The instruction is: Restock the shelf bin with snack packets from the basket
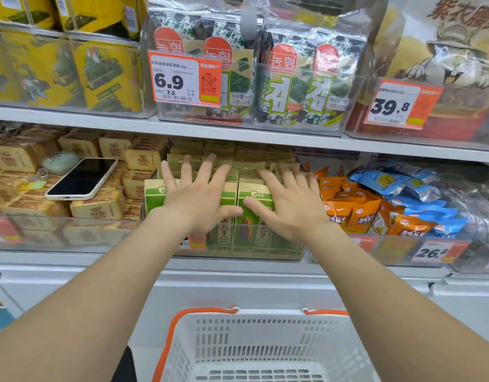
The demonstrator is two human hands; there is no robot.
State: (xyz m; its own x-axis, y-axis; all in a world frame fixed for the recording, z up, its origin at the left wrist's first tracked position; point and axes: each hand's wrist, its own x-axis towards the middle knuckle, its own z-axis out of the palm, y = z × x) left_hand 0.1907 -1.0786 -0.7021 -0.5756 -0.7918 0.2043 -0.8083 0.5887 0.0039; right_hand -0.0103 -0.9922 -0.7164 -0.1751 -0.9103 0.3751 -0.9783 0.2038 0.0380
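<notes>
Under both hands' spread fingers (pixel 210 172) lie the snack packets (pixel 251 194).

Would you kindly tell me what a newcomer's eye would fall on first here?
The left grip and right grip, fingers spread, press flat on green packets in the clear middle bin. Left of them a phone lies on tan packets, and a white basket with orange handles sits below.

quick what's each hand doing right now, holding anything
Left hand: open, fingers spread flat on the green snack packets, holding nothing.
Right hand: open, fingers spread flat on the same packets, holding nothing.
</notes>
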